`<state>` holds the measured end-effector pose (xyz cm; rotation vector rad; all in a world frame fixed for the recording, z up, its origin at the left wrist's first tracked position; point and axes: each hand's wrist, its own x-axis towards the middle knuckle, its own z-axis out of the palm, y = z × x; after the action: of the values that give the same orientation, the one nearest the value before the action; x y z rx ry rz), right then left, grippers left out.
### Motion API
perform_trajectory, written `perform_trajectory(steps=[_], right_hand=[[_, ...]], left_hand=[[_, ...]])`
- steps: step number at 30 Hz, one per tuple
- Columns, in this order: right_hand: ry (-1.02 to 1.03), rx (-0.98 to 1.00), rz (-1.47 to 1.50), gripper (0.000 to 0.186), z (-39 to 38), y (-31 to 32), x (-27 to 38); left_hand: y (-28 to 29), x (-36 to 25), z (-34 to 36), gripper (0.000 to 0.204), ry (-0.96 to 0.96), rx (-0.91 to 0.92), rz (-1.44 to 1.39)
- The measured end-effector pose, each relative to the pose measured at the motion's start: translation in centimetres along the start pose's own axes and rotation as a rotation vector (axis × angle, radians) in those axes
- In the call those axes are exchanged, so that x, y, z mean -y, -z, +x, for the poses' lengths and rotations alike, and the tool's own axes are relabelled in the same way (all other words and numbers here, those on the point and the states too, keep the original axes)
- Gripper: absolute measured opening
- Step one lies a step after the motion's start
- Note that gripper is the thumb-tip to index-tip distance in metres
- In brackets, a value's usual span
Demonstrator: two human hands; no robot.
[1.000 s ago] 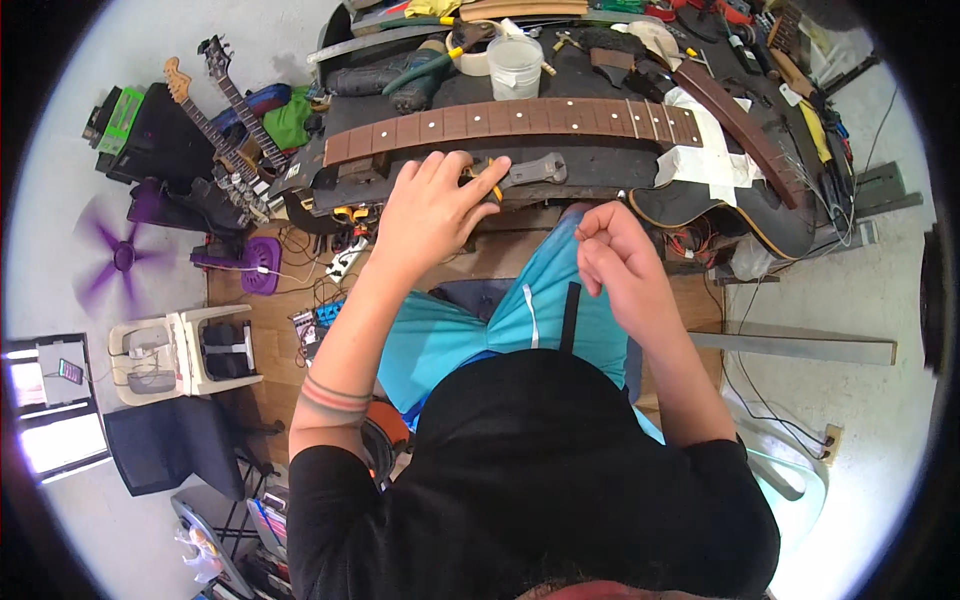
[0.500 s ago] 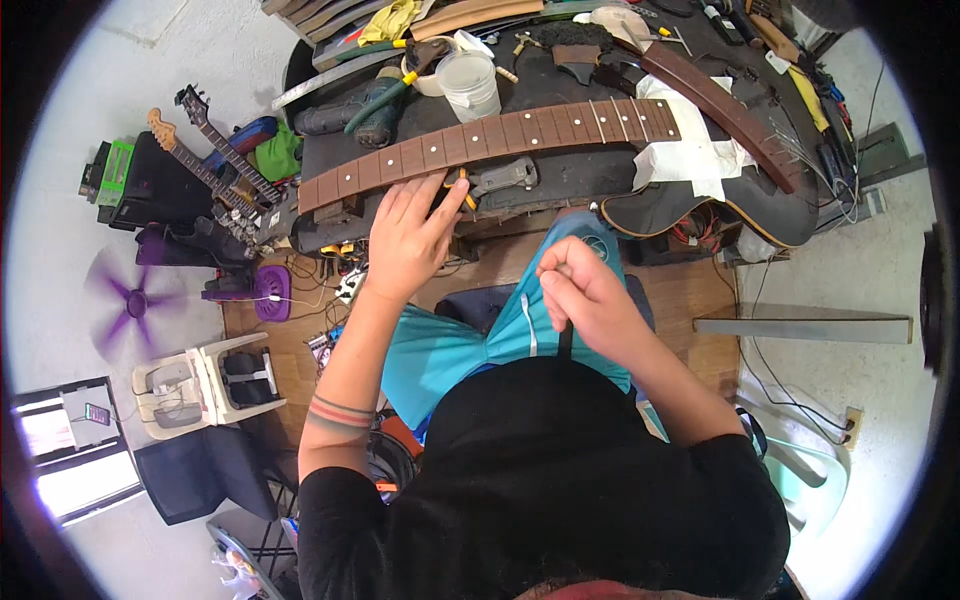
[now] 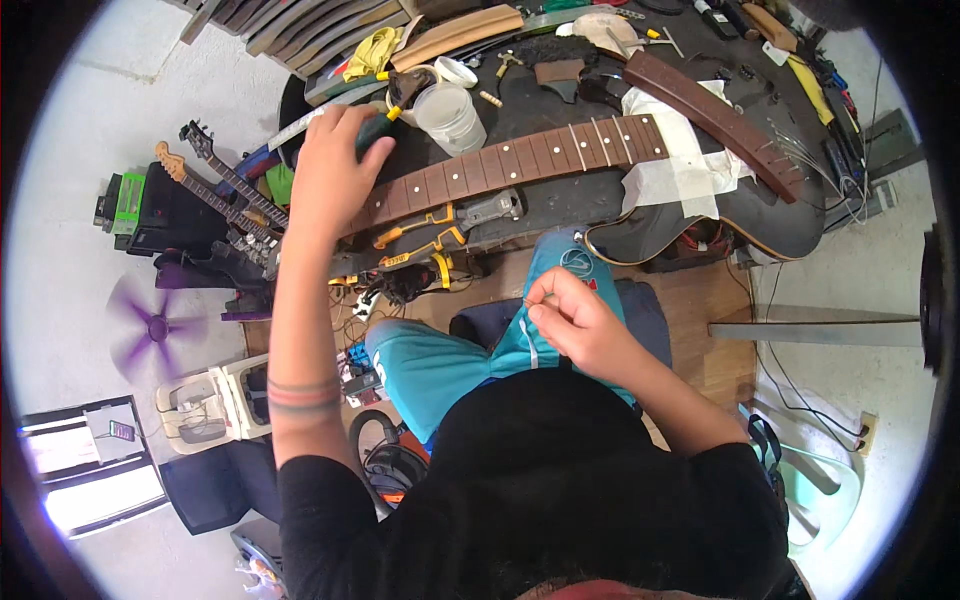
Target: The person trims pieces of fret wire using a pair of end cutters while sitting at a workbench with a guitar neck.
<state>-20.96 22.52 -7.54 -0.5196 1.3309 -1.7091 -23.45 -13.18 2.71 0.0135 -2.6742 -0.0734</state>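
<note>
From my far seat I look first at the left hand (image 3: 335,170). It lies over a handle of the green pliers (image 3: 375,132), with the fingers on the far side and the thumb on the near side. I cannot tell if the grip is closed, because the palm is hidden. The pliers are directly at this grip: the long axis of the visible handle goes from between thumb and fingers, away and to the right, to the dark head. The left hand is clearly the nearer one.

The right hand (image 3: 575,320) is well apart, lower and to the right, above the blue trousers (image 3: 440,370). Its thumb and finger are together, pinching a thin piece (image 3: 527,302), which is too small for me to name surely.

Just beside the left hand, the brown fretted board (image 3: 490,165) runs to the right, its near end hidden by the arm. Beyond this board, right of the left grip, stands a plastic tub (image 3: 452,122). On the board's near side, between the two hands, are yellow and black clamps (image 3: 448,239).
</note>
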Motion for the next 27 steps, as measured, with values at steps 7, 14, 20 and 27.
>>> perform_trajectory(steps=[7, 14, 20, 27], right_hand=[[0.039, -0.068, 0.006, 0.011, -1.9, 1.1, 1.0], [0.058, -0.092, -0.079, 0.012, -2.8, 1.0, 0.9], [0.105, -0.026, 0.022, 0.009, -1.5, -0.6, 3.4], [0.659, -0.226, 0.344, 0.009, 5.1, -7.1, 6.8]], left_hand=[[-2.2, 2.8, 3.8, 0.032, 0.118, 0.455, 0.151], [1.5, 4.2, 1.6, 0.02, 0.138, 0.048, 0.028], [10.5, 0.6, -7.0, 0.01, 0.285, -0.355, -0.476], [9.9, -7.8, -19.0, 0.032, 0.306, -0.424, -1.438]])
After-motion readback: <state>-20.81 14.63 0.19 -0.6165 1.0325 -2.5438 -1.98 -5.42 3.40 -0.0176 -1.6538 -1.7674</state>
